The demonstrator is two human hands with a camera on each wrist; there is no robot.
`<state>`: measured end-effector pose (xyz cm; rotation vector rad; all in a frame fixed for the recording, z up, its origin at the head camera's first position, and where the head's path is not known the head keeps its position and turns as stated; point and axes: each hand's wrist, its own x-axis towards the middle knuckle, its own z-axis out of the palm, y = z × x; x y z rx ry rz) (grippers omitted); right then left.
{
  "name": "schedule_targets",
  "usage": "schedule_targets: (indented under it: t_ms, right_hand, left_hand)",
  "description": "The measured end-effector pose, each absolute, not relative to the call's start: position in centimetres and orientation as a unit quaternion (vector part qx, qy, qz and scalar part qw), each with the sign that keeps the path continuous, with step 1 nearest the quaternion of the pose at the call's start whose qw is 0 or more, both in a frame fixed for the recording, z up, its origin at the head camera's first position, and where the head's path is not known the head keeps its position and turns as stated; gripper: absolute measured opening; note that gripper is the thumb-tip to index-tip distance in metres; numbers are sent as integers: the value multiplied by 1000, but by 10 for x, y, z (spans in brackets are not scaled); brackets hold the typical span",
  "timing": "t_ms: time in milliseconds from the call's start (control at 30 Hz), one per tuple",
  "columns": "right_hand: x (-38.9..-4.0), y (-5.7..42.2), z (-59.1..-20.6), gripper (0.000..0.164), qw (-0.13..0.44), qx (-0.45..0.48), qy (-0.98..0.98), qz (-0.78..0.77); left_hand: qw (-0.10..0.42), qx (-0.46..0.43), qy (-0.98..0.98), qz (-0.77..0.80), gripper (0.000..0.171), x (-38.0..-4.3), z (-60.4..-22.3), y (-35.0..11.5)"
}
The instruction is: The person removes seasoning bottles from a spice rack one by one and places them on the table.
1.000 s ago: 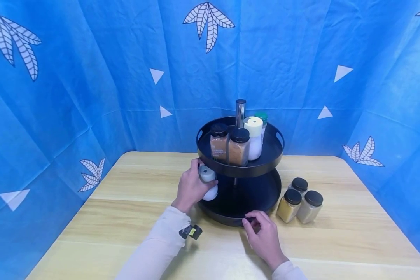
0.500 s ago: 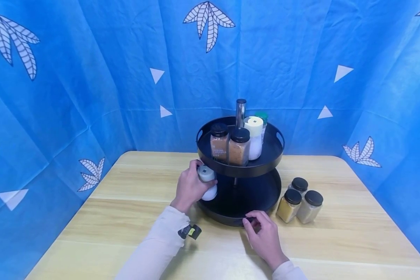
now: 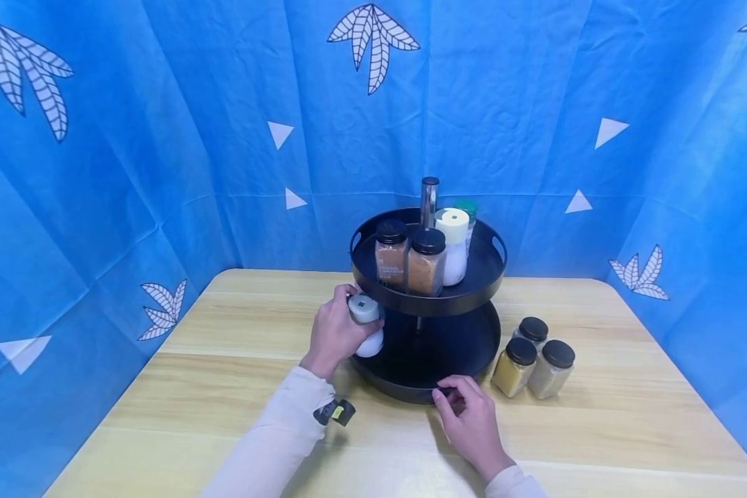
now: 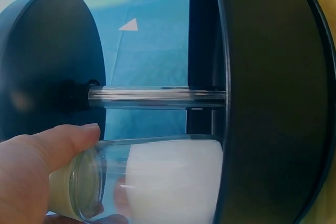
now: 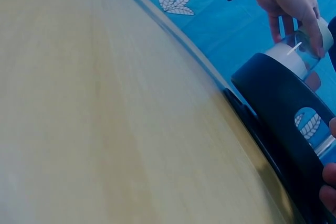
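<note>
A two-tier black rotating spice rack (image 3: 425,356) stands on the table. My left hand (image 3: 335,333) grips a clear jar of white contents (image 3: 370,344) with a pale lid, fingers behind it and thumb in front. The jar is upright at the left side of the lower tier, under the upper tier's edge. In the left wrist view the white-filled end of the jar (image 4: 173,177) sits just inside the tier's wall, which hides its base. My right hand (image 3: 472,425) pinches the lower tier's front rim between thumb and fingers, by a cut-out handle (image 5: 310,124).
On the upper tier (image 3: 438,304) stand two brown spice jars (image 3: 426,273), a white-lidded shaker (image 3: 454,259) and a green-capped container (image 3: 467,209). Three black-lidded jars (image 3: 549,373) cluster on the table right of the rack. A blue curtain (image 3: 373,138) hangs behind the table.
My left hand and the jar have shifted slightly left along the lower tier. The right hand stays at the front rim, and the other jars have not moved.
</note>
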<state>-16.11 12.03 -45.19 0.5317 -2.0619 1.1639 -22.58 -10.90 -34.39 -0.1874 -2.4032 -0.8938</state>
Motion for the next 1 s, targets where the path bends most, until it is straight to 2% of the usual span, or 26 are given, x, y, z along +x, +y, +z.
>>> schedule_targets:
  t_ms: [1000]
  right_hand:
    - [-162,122,-452,23,348,206,-798,447]
  left_hand:
    - [278,-43,-900,-332,64,-225,-331,-116]
